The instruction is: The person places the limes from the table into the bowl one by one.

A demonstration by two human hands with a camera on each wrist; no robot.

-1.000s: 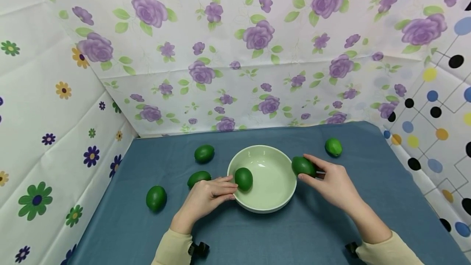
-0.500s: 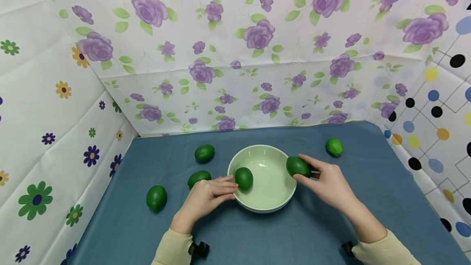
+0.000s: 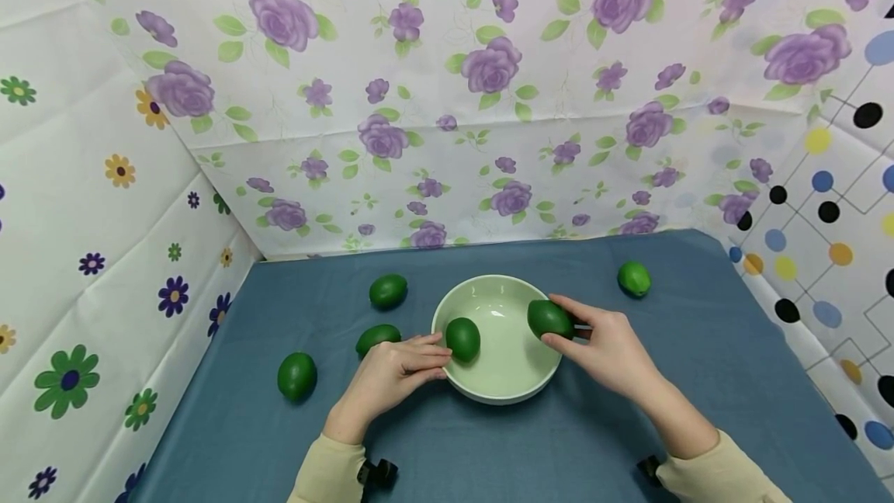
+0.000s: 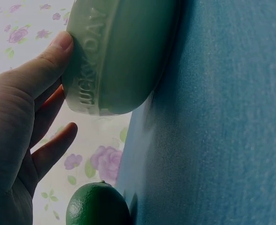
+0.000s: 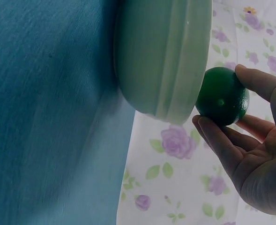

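A pale green bowl (image 3: pixel 510 371) stands on the blue cloth, with one dark green lime (image 3: pixel 462 340) inside at its left. My left hand (image 3: pixel 391 375) holds the bowl's left rim, its fingers reaching over the edge; the left wrist view has the thumb at the rim above raised "LUCKY DAY" lettering. Between thumb and fingers, my right hand (image 3: pixel 606 341) pinches another dark green lime (image 3: pixel 548 319) over the inner right side of the bowl. From the right wrist, that lime (image 5: pixel 222 96) appears right at the rim, overlapping its edge.
Left of the bowl lie a lime (image 3: pixel 387 291) at the back, a lime (image 3: pixel 377 337) partly behind my left hand, and a lime (image 3: pixel 296 376) farther left. A brighter lime (image 3: pixel 634 279) is at the back right. Flowered sheets (image 3: pixel 447 169) wall the table's back.
My right hand has carried its lime leftward, from outside the right rim to over the bowl's interior. My left hand, the bowl and the other limes have stayed in place.
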